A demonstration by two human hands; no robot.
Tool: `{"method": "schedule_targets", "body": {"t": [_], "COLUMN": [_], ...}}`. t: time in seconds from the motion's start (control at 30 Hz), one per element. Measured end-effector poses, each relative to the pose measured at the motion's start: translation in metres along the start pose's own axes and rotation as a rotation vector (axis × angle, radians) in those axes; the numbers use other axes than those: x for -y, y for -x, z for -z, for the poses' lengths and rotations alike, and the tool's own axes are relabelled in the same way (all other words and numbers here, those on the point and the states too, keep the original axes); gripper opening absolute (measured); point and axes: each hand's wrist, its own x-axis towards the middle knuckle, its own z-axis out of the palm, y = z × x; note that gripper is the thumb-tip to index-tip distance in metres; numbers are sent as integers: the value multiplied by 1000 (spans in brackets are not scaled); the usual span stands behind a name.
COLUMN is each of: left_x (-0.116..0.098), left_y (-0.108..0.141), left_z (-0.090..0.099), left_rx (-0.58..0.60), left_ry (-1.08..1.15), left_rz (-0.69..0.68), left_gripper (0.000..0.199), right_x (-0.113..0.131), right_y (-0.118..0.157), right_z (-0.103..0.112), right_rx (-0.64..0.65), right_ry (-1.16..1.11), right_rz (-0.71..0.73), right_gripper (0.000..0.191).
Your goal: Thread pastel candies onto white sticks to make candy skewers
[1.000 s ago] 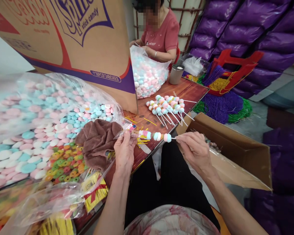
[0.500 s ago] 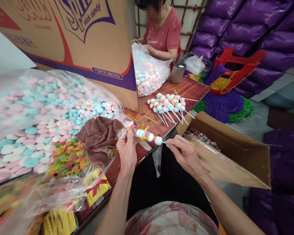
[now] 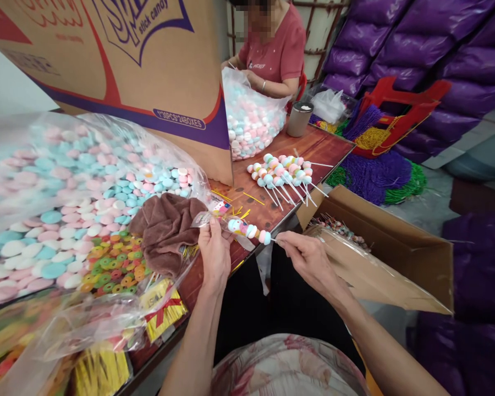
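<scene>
My left hand (image 3: 214, 247) pinches a small clear printed candy bag (image 3: 203, 219) over the table edge. The upper part of a marshmallow skewer (image 3: 252, 231) lies inside that bag, its pastel pieces in a row pointing left. With fingers pinched together, my right hand (image 3: 307, 254) grips the white stick at the skewer's lower end. Beside my left hand lies a crumpled brown cloth (image 3: 165, 228). Several yellow twist ties (image 3: 253, 198) are scattered just beyond it. Farther back rests a pile of finished-looking marshmallow skewers (image 3: 281, 171), sticks toward me.
Loose marshmallows (image 3: 58, 236) and gummy rings (image 3: 115, 264) spread at left. A tall carton (image 3: 148, 93) stands behind them. An open cardboard box (image 3: 400, 258) sits right, below the table (image 3: 268, 148). Across, a co-worker (image 3: 276, 49) handles a marshmallow bag (image 3: 253, 118) near a grey cup (image 3: 299, 119).
The skewer and my right hand have shifted slightly left, toward my left hand. The bag now covers a bit more of the marshmallows.
</scene>
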Motion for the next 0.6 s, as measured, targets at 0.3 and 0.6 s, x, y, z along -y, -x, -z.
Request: {"method": "schedule_targets", "body": {"t": [0.3,0.6], "left_x": [15,6], "left_y": [8,7], "left_z": [-6,-3], "left_rx": [-178,-48], "left_ry": [85,41], "left_rz": [-30,60], "left_gripper": [19,25], "right_x": [9,-1], "right_y": [6,3], "right_z": [-11,-9], "right_rx": [-33,50], "right_ry": [155,-59], "right_rz": [103,58], "right_gripper": [26,20]}}
